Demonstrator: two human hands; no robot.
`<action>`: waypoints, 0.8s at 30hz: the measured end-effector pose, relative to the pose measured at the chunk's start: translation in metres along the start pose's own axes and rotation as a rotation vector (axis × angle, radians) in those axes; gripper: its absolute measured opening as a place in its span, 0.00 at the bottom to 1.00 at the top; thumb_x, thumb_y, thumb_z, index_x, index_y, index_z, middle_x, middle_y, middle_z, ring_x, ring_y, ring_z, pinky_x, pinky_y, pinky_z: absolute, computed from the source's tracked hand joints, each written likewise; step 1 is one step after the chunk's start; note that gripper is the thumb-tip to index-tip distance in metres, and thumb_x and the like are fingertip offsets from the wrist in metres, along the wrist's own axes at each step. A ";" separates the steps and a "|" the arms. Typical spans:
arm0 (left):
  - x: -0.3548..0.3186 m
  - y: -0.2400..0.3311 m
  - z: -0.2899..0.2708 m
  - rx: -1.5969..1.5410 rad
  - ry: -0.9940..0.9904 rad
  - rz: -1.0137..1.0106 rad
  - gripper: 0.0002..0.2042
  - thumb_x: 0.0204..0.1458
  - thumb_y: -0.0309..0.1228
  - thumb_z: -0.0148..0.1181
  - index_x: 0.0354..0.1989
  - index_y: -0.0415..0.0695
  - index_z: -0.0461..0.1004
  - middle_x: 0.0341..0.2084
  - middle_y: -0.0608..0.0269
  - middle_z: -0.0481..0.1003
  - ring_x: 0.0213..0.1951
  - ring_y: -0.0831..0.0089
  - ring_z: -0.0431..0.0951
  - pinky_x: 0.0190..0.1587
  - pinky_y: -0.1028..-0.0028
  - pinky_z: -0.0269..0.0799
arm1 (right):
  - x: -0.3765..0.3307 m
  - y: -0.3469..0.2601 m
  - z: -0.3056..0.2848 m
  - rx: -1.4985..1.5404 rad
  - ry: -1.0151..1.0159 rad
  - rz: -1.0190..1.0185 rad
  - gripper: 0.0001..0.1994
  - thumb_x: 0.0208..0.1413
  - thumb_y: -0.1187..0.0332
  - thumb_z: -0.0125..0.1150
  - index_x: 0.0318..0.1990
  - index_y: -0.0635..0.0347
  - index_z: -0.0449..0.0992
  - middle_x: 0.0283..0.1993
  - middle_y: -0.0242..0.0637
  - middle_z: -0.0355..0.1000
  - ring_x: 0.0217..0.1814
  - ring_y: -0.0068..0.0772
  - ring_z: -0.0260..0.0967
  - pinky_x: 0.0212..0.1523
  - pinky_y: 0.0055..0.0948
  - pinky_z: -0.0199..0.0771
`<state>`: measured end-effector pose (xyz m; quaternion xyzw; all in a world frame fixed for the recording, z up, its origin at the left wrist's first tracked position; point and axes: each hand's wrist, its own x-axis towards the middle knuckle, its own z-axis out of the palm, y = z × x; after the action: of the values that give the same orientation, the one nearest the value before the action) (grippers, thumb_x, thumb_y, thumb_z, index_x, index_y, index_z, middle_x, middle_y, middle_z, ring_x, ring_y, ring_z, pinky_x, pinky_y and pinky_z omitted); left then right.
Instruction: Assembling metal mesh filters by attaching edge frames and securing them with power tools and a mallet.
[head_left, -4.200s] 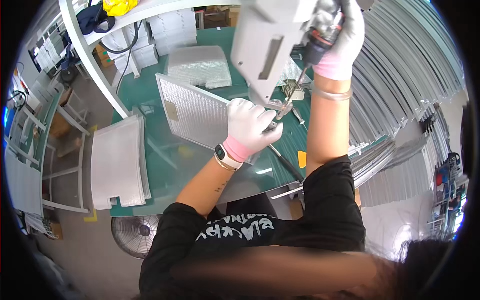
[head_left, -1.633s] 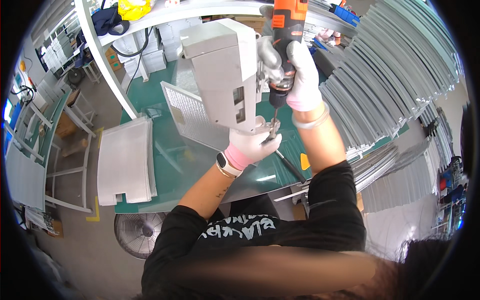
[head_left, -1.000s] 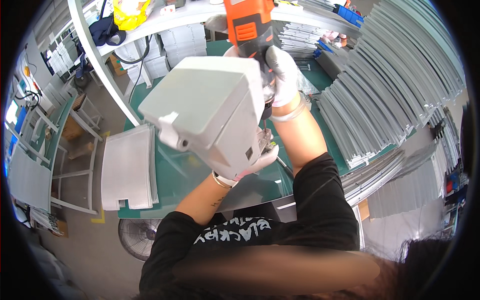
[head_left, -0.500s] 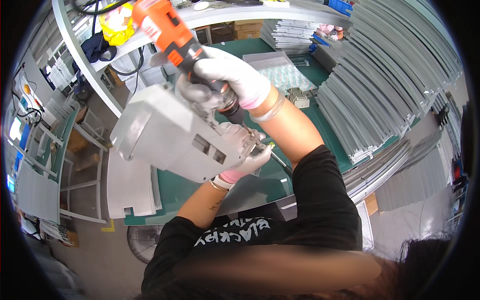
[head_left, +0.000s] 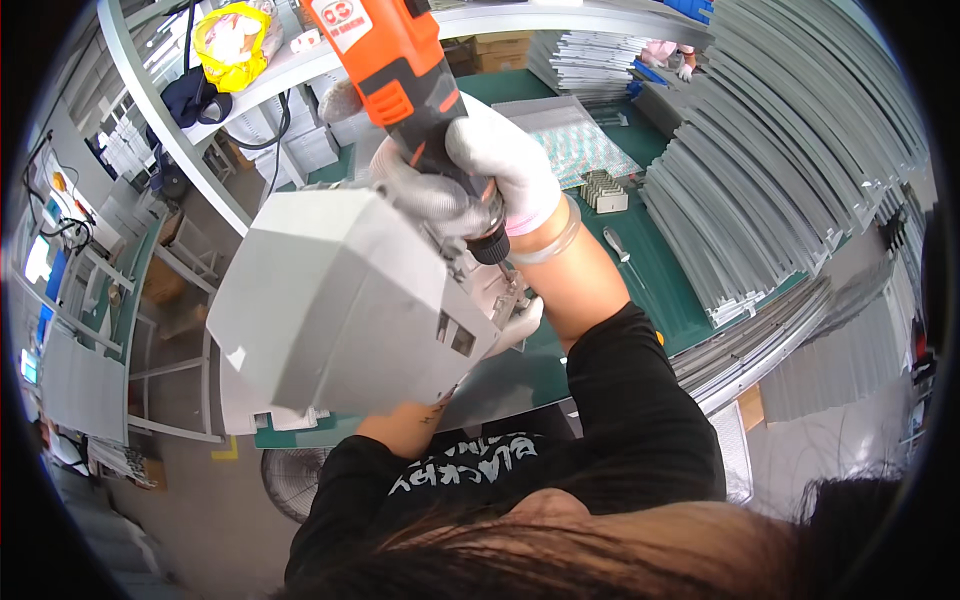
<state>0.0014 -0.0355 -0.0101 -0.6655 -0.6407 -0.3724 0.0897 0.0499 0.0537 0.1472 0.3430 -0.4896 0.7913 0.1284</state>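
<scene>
My right hand [head_left: 510, 165], in a white glove, is wrapped round an orange and black cordless drill [head_left: 395, 75]. The drill points down, its black chuck [head_left: 490, 246] just above the open end of a light grey box-shaped housing [head_left: 330, 290]. Whether the bit touches anything is hidden. Tilted up over the bench, the housing has rectangular cut-outs and small metal parts [head_left: 508, 300] at its right end. My left hand [head_left: 522, 325], gloved too, holds the housing at that end from below; most of its fingers are hidden.
A green-topped bench [head_left: 640, 235] carries a thin screwdriver [head_left: 618, 245], a block of small metal pieces [head_left: 604, 192] and a clear bubble-wrap sheet [head_left: 570, 140]. Tall stacks of grey panels [head_left: 770, 170] stand right. A white shelf [head_left: 520, 20] with a yellow bag [head_left: 232, 45] crosses the back.
The housing has turned and now shows more of its broad face, covering more of my left hand. The drill has shifted right with my right hand. The screwdriver has come into clearer view.
</scene>
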 end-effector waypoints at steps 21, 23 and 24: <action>0.001 0.028 -0.025 -0.093 0.285 0.052 0.09 0.38 0.38 0.64 0.28 0.50 0.79 0.20 0.69 0.75 0.27 0.67 0.74 0.42 0.60 0.61 | -0.020 0.004 -0.008 -0.302 0.041 -0.076 0.34 0.58 0.45 0.49 0.56 0.74 0.64 0.23 0.36 0.67 0.25 0.27 0.65 0.33 0.26 0.69; -0.007 -0.010 0.011 0.090 0.218 0.104 0.09 0.38 0.36 0.65 0.26 0.45 0.78 0.21 0.63 0.75 0.27 0.63 0.73 0.39 0.59 0.66 | -0.018 0.004 -0.003 -0.205 0.106 -0.020 0.36 0.55 0.45 0.54 0.58 0.72 0.64 0.30 0.39 0.71 0.32 0.29 0.70 0.37 0.26 0.72; -0.005 -0.007 0.009 0.088 0.222 0.109 0.09 0.38 0.36 0.65 0.26 0.45 0.78 0.21 0.63 0.75 0.27 0.63 0.73 0.39 0.59 0.66 | -0.018 0.002 -0.001 -0.209 0.114 -0.074 0.37 0.52 0.47 0.59 0.60 0.70 0.62 0.26 0.33 0.67 0.24 0.21 0.61 0.25 0.21 0.60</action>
<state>-0.0010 -0.0334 -0.0220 -0.6495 -0.6053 -0.4098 0.2093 0.0616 0.0559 0.1328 0.3001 -0.5484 0.7489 0.2199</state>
